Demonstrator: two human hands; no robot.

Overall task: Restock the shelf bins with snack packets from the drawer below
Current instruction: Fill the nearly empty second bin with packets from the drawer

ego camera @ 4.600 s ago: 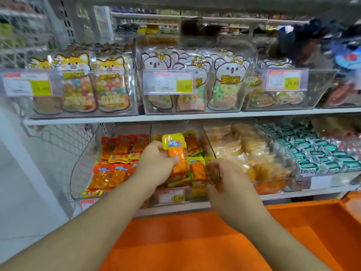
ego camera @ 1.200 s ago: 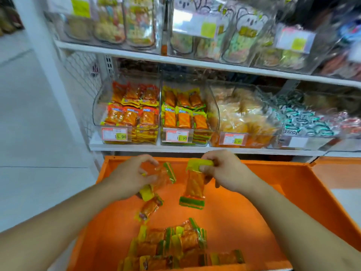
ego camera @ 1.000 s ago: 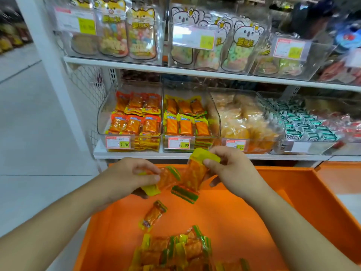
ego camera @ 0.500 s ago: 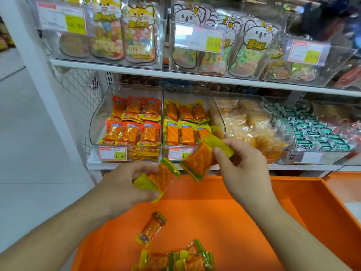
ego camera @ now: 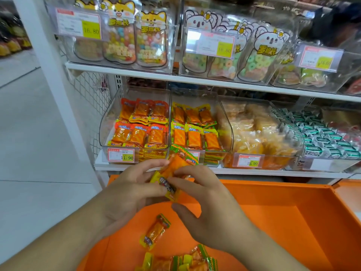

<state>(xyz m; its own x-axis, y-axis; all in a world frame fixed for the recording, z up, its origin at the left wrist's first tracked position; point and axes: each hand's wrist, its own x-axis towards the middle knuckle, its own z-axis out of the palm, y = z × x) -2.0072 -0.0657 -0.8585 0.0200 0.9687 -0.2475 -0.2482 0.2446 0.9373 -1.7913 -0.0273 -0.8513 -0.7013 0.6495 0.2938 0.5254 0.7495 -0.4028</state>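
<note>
Both hands meet just above the orange drawer [ego camera: 273, 222], below the shelf edge. My left hand [ego camera: 129, 190] and my right hand [ego camera: 207, 204] together hold orange snack packets with yellow-green ends [ego camera: 173, 171], stacked against each other, fingers pinching them from both sides. Straight above stands the clear bin of yellow-topped packets [ego camera: 195, 132]; left of it is the bin of red-topped packets [ego camera: 140, 126]. One loose packet [ego camera: 155, 231] lies on the drawer floor, and a pile of several more [ego camera: 175, 261] lies at the bottom edge.
Clear bins of pale biscuits [ego camera: 254, 133] and green-white sweets [ego camera: 322, 133] stand to the right. The upper shelf carries bins of candy pouches [ego camera: 136, 36]. A white upright post [ego camera: 48, 65] and wire mesh border the left; tiled floor lies beyond.
Both hands lifted packets out of the drawer, rose toward the shelf and came together; the two separately held packets are now pressed into one stack between them.
</note>
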